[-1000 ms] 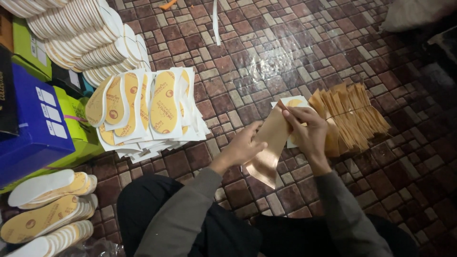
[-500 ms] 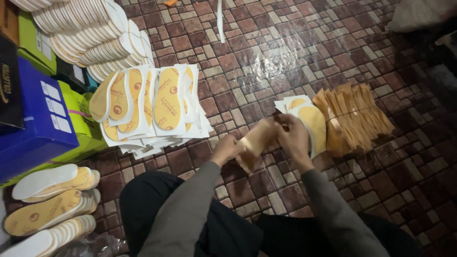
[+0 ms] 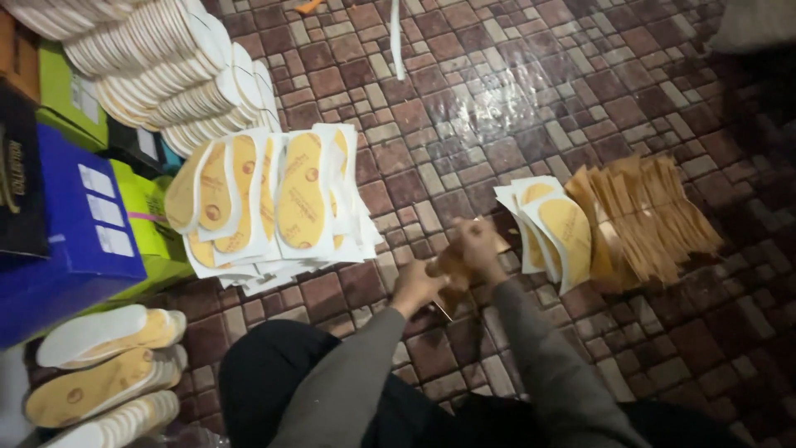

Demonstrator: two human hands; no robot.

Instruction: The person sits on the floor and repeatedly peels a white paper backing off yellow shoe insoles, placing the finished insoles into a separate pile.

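The floor [image 3: 531, 75] is shining with small red and brown tiles, and a person is sitting on it, looking down at their own two hands. The left hand [image 3: 417, 284] and the right hand [image 3: 478, 246] are close together in front of the knees. Both are holding a thin tan paper piece [image 3: 454, 274], just above the floor. The fingers of both hands are curling shut on it, the left at its lower end and the right at its top. The picture is blurry here, so I cannot tell the exact shape of the piece.

Just to the right of the hands, a small pile of white sheets with yellow insoles [image 3: 554, 228] is lying on the floor. Touching that pile on its far side, a fanned heap of tan paper pieces [image 3: 655, 220] is spreading out. To the left of the hands, a bigger stack of white sheets with yellow insoles [image 3: 278, 199] is lying. Behind it, a long curved row of white insoles [image 3: 166, 70] is leaning. At the left edge, a blue box [image 3: 70, 241] and a green box [image 3: 157, 220] are sitting side by side. Near the bottom left corner, some loose insoles [image 3: 104, 365] are resting in a pile.
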